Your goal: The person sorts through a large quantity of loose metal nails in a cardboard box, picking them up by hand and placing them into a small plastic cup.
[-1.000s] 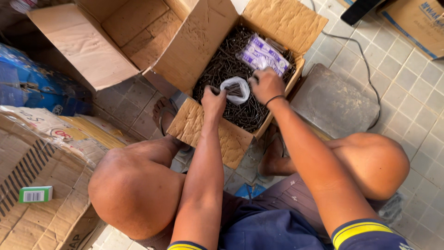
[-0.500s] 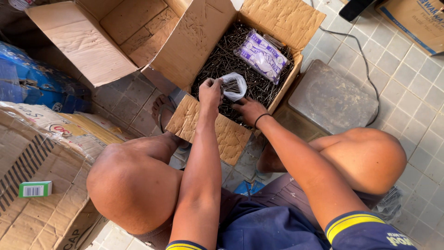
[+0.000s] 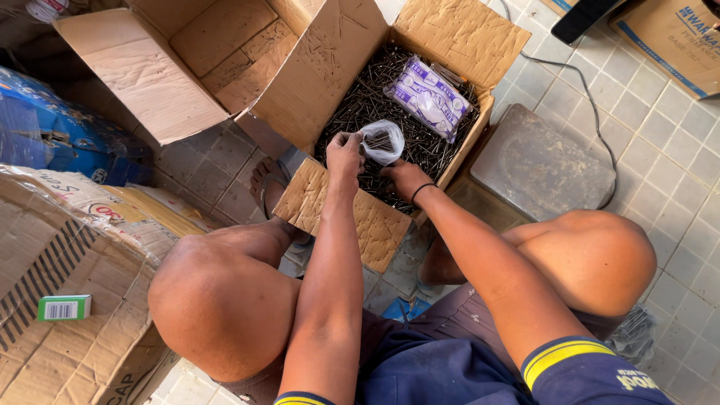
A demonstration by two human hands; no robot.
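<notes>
Small clear plastic bag (image 3: 382,141) sits pinched in our left hand (image 3: 345,154) above the dark nails (image 3: 352,112) filling the open cardboard box (image 3: 457,34); at four o'clock, our right hand (image 3: 405,178) digs into them, grip unclear.

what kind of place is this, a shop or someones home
Probably the floor of a small hardware shop or stockroom. A person crouches on a tiled floor over an open cardboard box full of dark nails, with a flat scale beside it and more cartons around.
</notes>
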